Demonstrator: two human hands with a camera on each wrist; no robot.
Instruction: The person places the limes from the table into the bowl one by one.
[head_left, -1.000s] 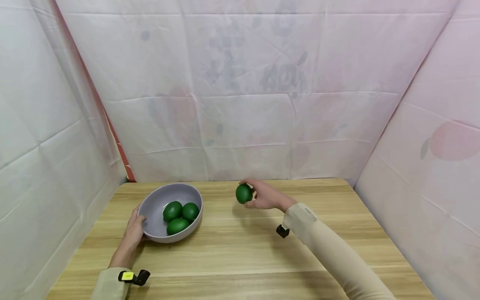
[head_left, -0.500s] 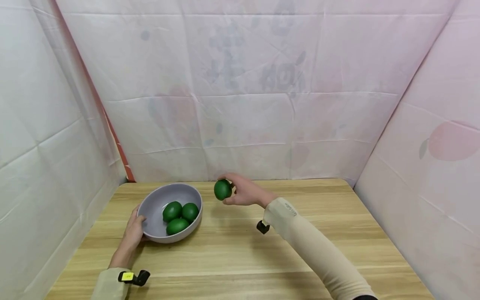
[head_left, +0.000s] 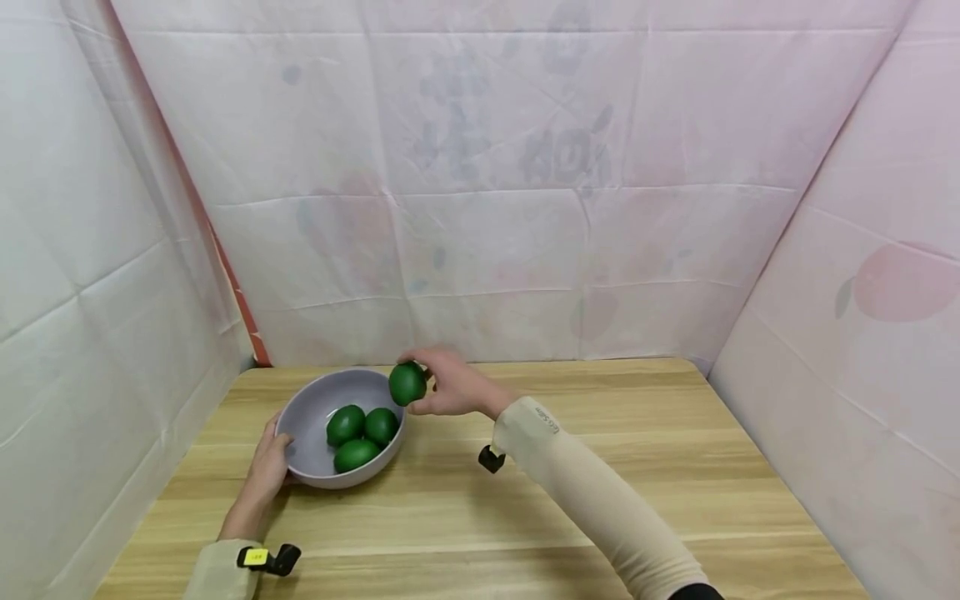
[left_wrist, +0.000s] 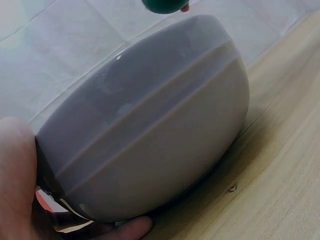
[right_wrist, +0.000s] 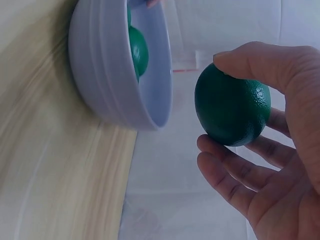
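My left hand (head_left: 264,465) grips the near left side of a grey-purple bowl (head_left: 303,408), thumb over the rim. In the left wrist view, its fingers (left_wrist: 132,229) reach under the bowl's base. Three glossy dark green limes (head_left: 356,455) lie together inside, toward the bowl's right side. Another lime (head_left: 407,383) is pinched between the thumb and fingers of my right hand (head_left: 453,386), overlapping the bowl's right rim in the head view. From the right wrist, this lime (right_wrist: 232,107) shows dimpled skin, and a gap separates it from the bowl (right_wrist: 107,75).
The bowl stands on a light wood-grain table (head_left: 600,467), toward its back left. White printed cloth (head_left: 495,250) hangs behind the table and along both sides. Both wrists carry small black camera mounts (head_left: 491,459) over beige sleeves.
My right hand has moved left with the lime, from mid-table to the bowl's right rim. The left hand, the bowl and the limes inside stay in place.
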